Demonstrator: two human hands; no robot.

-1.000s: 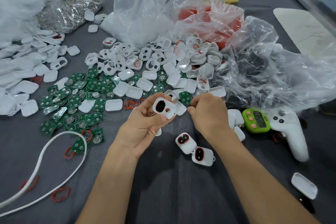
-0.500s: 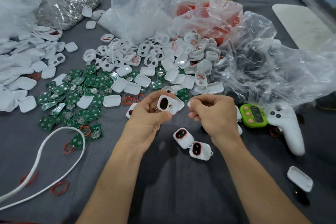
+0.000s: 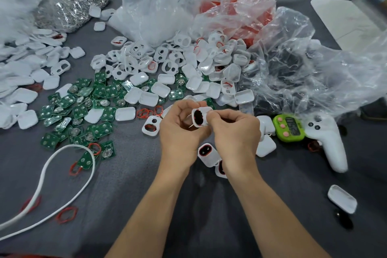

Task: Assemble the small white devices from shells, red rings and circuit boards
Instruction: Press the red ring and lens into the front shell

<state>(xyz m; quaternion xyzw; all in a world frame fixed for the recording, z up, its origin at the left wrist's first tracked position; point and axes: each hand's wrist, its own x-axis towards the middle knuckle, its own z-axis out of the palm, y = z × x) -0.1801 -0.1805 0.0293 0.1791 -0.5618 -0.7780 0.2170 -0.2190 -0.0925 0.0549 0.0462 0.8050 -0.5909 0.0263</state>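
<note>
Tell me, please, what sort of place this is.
Probably a hand-assembly workbench: loose white shells and green circuit boards heaped on a grey table, bulk parts in plastic bags, and the left hand and right hand gripping one shell.

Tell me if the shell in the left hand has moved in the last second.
Yes: the shell shifted right, toward the green timer, meeting the right hand.

Left hand and right hand meeting at centre, fingers curled and pinching, bare forearms reaching forward
</note>
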